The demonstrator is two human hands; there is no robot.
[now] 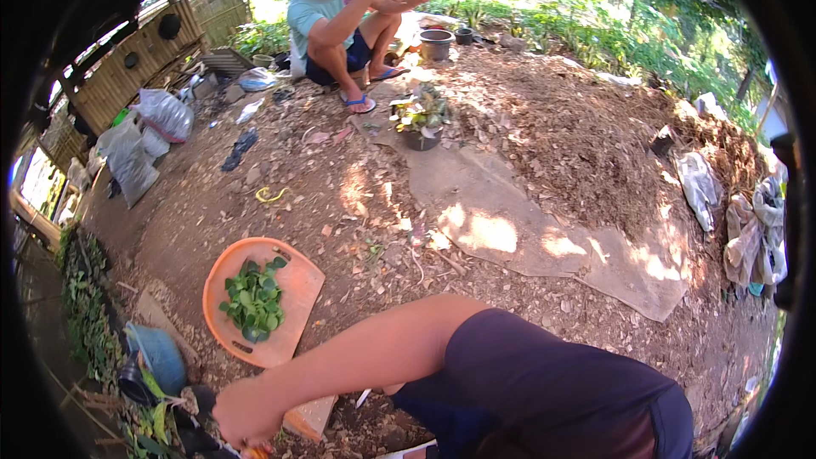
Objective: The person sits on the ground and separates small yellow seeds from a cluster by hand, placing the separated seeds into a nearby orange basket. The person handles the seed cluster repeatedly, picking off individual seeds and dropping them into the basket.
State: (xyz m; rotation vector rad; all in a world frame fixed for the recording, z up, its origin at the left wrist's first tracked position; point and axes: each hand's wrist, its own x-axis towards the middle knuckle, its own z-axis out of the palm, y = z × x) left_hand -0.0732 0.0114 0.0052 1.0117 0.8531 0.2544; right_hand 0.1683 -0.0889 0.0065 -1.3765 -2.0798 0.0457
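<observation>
My right hand is low at the left, its arm stretched across in front of me. The fingers curl downward, and the picture's rim hides most of them. A small orange thing shows at the fingertips; whether it is held is unclear. Just left of the hand are dark plastic pots or bags. Beyond my forearm lies an orange plastic tray with cut-out handles, bearing a heap of round-leaved green cuttings. Near my forearm's underside are a wooden board and a thin white object. My left hand is out of view.
A blue plastic bucket stands at the left. Ahead, a person squats near a potted plant and grey pots. A brown sheet covers ground beside a soil heap. Filled plastic bags stand far left.
</observation>
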